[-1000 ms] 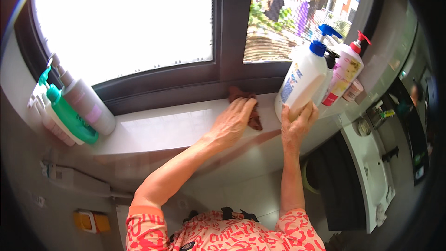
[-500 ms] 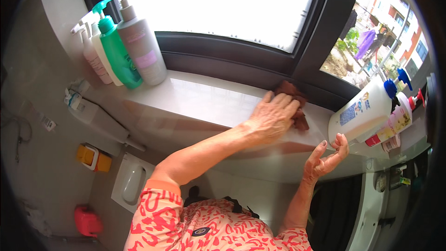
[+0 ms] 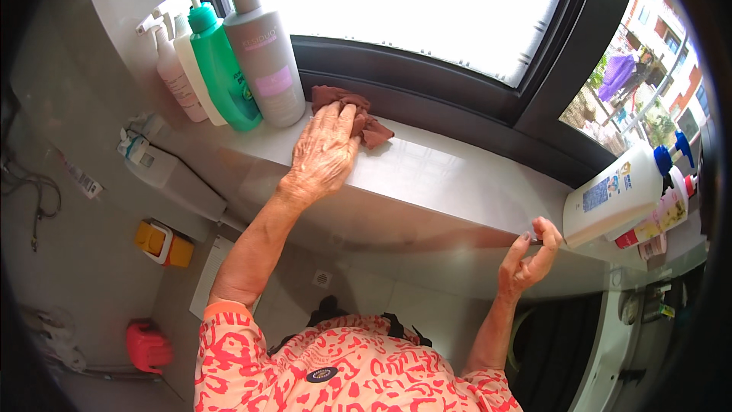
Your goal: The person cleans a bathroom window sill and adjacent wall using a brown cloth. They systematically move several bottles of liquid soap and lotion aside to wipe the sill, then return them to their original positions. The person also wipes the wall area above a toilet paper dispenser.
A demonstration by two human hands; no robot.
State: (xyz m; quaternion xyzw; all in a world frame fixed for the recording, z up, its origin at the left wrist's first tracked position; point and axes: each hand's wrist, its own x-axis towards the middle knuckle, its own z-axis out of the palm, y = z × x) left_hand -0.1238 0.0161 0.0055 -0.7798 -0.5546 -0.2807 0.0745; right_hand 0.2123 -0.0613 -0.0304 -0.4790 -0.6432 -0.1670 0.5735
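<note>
My left hand presses a crumpled brown cloth onto the white window sill, its fingers bent over the fabric. Right beside the cloth stands a grey pump bottle, with a green pump bottle to its left. My right hand hovers at the sill's front edge toward the right, fingers apart and slightly curled, holding nothing. Close to it is a large white pump bottle with a blue pump.
White spray bottles fill the sill's left end. A dark window frame runs along the back. At the right end are a floral bottle with a red pump and a small jar. A yellow bin and red container sit lower left.
My left hand has slid the cloth leftward along the sill, from near the right window corner to beside the grey bottle. My right hand stays near the sill edge. The view has shifted slightly.
</note>
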